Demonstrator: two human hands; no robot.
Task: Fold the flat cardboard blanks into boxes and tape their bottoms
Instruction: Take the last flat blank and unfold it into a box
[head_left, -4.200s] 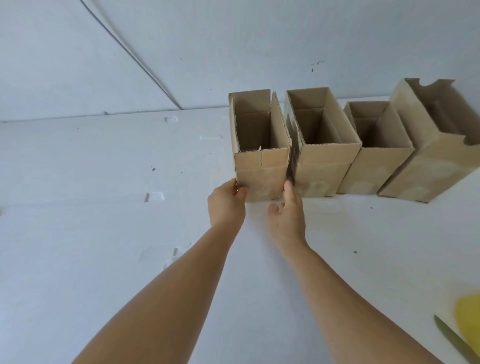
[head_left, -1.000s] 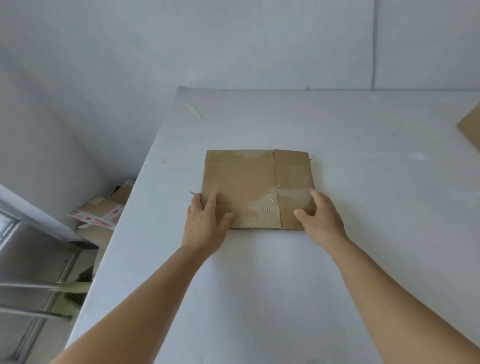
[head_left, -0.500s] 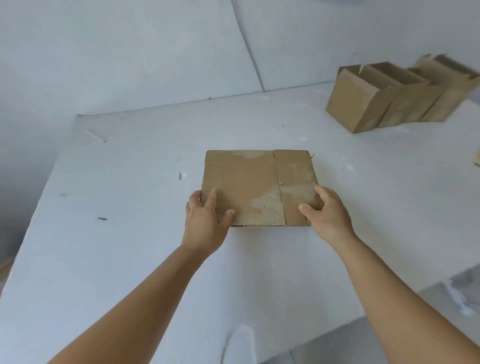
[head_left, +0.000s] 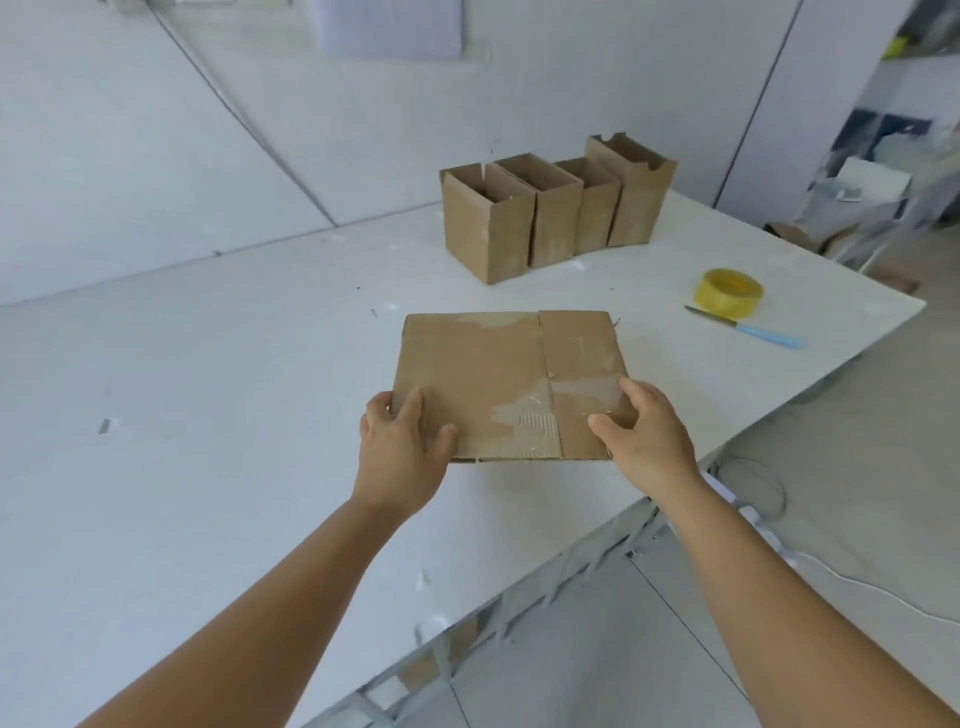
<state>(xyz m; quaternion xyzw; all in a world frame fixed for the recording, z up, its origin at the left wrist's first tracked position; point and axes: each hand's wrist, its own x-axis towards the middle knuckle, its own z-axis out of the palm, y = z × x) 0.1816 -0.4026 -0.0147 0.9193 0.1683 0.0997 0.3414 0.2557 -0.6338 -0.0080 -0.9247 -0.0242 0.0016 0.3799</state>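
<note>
The white worktop (head_left: 208, 389) fills most of the room in front of the person, with its near corner cut off at the right. At the back stand four folded boxes (head_left: 556, 208) in a tight row, tops open, each touching the next.

Nearer the person is the flat cardboard blank (head_left: 498, 374), held by its two near corners; whether its far edge rests on the worktop or hangs just above it I cannot tell. The left hand (head_left: 402, 449) pinches the near left corner, thumb on top and fingers curled round the side edge. The right hand (head_left: 641, 439) takes the near right corner the same way, thumb lying across the upper face. Old clear tape and a torn patch show near the crease down the middle.

The blank looks light and fairly stiff, but worn. I would judge it will bend readily along its scored lines and could tear further at the ripped patch. Holding at the outer edges, away from that patch, seems wise when pushing it open into a tube.

Off to the right lie the yellow tape roll (head_left: 730, 292) and, just beside it, a small blue-handled knife (head_left: 748, 327).
</note>
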